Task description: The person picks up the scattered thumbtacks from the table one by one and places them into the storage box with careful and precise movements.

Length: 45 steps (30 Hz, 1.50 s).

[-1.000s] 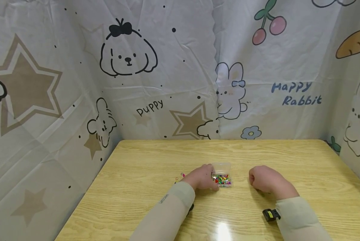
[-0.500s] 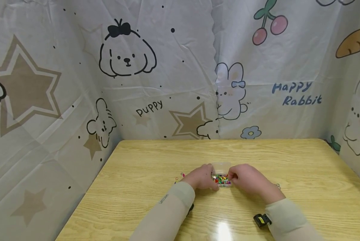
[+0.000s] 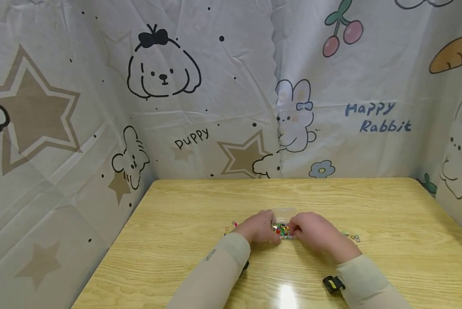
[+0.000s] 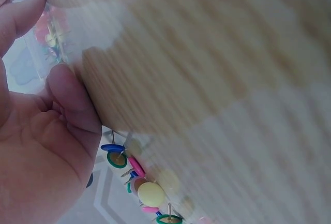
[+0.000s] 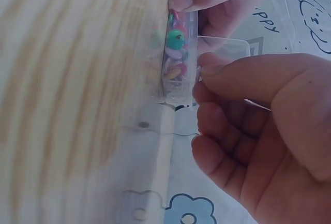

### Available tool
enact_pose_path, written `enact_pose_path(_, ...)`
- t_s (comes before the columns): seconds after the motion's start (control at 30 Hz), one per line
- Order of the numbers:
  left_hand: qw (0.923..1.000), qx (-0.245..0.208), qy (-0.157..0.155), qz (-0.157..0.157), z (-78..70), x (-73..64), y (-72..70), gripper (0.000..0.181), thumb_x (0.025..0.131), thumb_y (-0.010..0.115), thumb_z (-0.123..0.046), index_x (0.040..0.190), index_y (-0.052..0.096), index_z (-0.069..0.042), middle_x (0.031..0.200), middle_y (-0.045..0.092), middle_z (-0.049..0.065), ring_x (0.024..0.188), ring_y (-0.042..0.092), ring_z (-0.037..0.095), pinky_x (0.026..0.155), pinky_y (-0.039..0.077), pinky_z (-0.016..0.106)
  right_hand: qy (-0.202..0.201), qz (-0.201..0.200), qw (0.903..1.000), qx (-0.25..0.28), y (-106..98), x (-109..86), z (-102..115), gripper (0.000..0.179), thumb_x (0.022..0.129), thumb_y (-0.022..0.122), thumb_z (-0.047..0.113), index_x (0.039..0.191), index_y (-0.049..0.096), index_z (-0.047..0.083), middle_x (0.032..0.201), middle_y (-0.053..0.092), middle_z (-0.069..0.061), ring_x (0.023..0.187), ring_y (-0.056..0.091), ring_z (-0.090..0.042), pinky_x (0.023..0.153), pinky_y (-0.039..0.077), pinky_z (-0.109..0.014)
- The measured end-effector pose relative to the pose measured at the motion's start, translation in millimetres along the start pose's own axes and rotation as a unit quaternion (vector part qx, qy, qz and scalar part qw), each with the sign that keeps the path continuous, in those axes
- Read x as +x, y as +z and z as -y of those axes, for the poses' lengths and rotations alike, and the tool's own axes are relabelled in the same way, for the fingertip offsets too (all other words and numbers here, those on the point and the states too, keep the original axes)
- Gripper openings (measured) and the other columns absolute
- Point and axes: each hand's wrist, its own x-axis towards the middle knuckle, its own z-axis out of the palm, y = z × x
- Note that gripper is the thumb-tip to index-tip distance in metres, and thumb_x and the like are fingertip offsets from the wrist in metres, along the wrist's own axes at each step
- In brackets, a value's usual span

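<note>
Crosswise on the desk (image 3: 200, 201) sits a clear plastic box (image 3: 286, 238) of coloured thumbtacks (image 3: 282, 229), between the person's two hands. Its long axis runs left to right, roughly parallel to the desk's far edge; its hinged lid (image 3: 283, 214) stands raised along the far long side, so the open top faces up. The left hand (image 3: 261, 227) has the box's left end in its grip, thumb on the near side and fingers behind. At the right end, the right hand (image 3: 317, 231) brings thumb and index fingertip together at the box, the other fingers curled; whether that grip pinches a tack I cannot tell. Loose tacks (image 4: 151, 194) in blue, green, pink and pale yellow lie on the desk beyond the left hand, their pins pointing different ways. More small pieces (image 3: 354, 237) lie near the right forearm, too small to make out.

I can read no label on the box. Lettering on the printed cloth (image 3: 231, 103) behind reads "PUPPY" and, farther right, "Happy Rabbit". The left sleeve (image 3: 211, 274) carries a short dark print, too small to read.
</note>
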Motion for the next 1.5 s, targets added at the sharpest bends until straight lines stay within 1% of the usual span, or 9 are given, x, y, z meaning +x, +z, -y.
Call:
enact_pose_path(0.2, 1.0000, -0.003, 0.000, -0.008, 3.3, -2.0, -3.1, 0.049, 0.076, 0.087, -0.031, 0.109, 0.055, -0.016, 0.101, 0.055, -0.003, 0.086, 0.054, 0.019, 0.077, 0.047, 0.035, 0.005, 0.007, 1.0000, -0.001, 0, 1.5, 0, 0.021, 0.088, 0.070, 0.000, 0.079, 0.071, 0.018, 0.079, 0.062, 0.012, 0.073, 0.055, -0.009, 0.072, 0.051, -0.036)
enact_pose_path(0.33, 0.9999, -0.002, -0.006, -0.010, 2.8, -3.8, -4.6, 0.053, 0.075, 0.087, -0.032, 0.116, 0.057, -0.015, 0.106, 0.057, -0.002, 0.088, 0.055, 0.018, 0.080, 0.048, 0.037, 0.013, 0.005, 0.9999, 0.002, -7, -2.9, -7, 0.019, 0.090, 0.068, 0.001, 0.084, 0.073, 0.018, 0.084, 0.065, 0.011, 0.078, 0.059, -0.009, 0.077, 0.052, -0.039)
enact_pose_path(0.5, 0.9999, 0.011, -0.002, -0.004, 1.8, -3.6, -1.2, 0.063, 0.076, 0.087, -0.037, 0.127, 0.057, -0.015, 0.117, 0.057, -0.002, 0.093, 0.056, 0.015, 0.086, 0.050, 0.037, 0.046, 0.012, 0.9989, -0.002, -24, -22.3, -26, 0.016, 0.090, 0.063, 0.001, 0.089, 0.071, 0.015, 0.087, 0.065, 0.005, 0.079, 0.056, -0.012, 0.074, 0.050, -0.040)
enact_pose_path(0.63, 0.9997, 0.024, 0.001, -0.006, -0.9, -2.3, 1.8, 0.064, 0.076, 0.086, -0.038, 0.128, 0.057, -0.016, 0.118, 0.058, -0.004, 0.093, 0.056, 0.014, 0.086, 0.050, 0.036, 0.081, 0.035, 0.9960, -0.017, -34, -42.8, -45, 0.015, 0.088, 0.063, 0.000, 0.087, 0.068, 0.015, 0.084, 0.063, 0.004, 0.072, 0.051, -0.014, 0.068, 0.047, -0.038)
enact_pose_path(0.8, 0.9995, 0.031, -0.002, -0.008, -0.8, -2.1, 1.4, 0.065, 0.077, 0.086, -0.039, 0.130, 0.056, -0.016, 0.118, 0.058, -0.004, 0.091, 0.055, 0.014, 0.083, 0.050, 0.036, 0.090, 0.061, 0.9938, -0.026, -37, -56.5, -56, 0.016, 0.087, 0.065, 0.001, 0.083, 0.064, 0.017, 0.082, 0.060, 0.005, 0.070, 0.049, -0.014, 0.067, 0.045, -0.037)
enact_pose_path(0.97, 0.9994, 0.032, -0.002, -0.008, 1.1, -1.2, 1.3, 0.062, 0.078, 0.085, -0.040, 0.127, 0.056, -0.016, 0.115, 0.058, -0.002, 0.089, 0.054, 0.015, 0.082, 0.049, 0.036, 0.083, 0.053, 0.9945, -0.035, -33, -55.8, -54, 0.016, 0.084, 0.069, 0.005, 0.079, 0.061, 0.018, 0.076, 0.056, 0.007, 0.067, 0.047, -0.014, 0.065, 0.043, -0.036)
enact_pose_path(1.07, 0.9996, 0.026, -0.003, -0.009, 2.1, -1.9, 1.2, 0.062, 0.078, 0.086, -0.039, 0.127, 0.056, -0.016, 0.114, 0.058, -0.002, 0.089, 0.054, 0.015, 0.083, 0.049, 0.036, 0.076, 0.049, 0.9944, -0.055, -28, -53.1, -52, 0.020, 0.082, 0.070, 0.005, 0.074, 0.057, 0.018, 0.071, 0.052, 0.007, 0.064, 0.046, -0.013, 0.061, 0.040, -0.035)
enact_pose_path(1.27, 0.9999, 0.008, -0.008, -0.005, -0.1, -4.4, 0.8, 0.064, 0.076, 0.087, -0.036, 0.128, 0.055, -0.014, 0.105, 0.058, -0.002, 0.087, 0.055, 0.017, 0.081, 0.049, 0.037, 0.062, 0.041, 0.9930, -0.091, -21, -53.1, -51, 0.029, 0.083, 0.068, 0.002, 0.068, 0.050, 0.019, 0.063, 0.045, 0.006, 0.059, 0.042, -0.013, 0.056, 0.034, -0.031)
enact_pose_path(1.5, 0.9999, 0.007, -0.008, -0.004, -2.0, -5.3, -1.5, 0.064, 0.077, 0.087, -0.036, 0.128, 0.055, -0.014, 0.105, 0.058, -0.002, 0.087, 0.055, 0.017, 0.080, 0.049, 0.037, 0.054, 0.014, 0.9926, -0.108, -21, -48.0, -41, 0.029, 0.082, 0.064, 0.004, 0.067, 0.048, 0.023, 0.061, 0.044, 0.009, 0.058, 0.040, -0.010, 0.055, 0.033, -0.031)
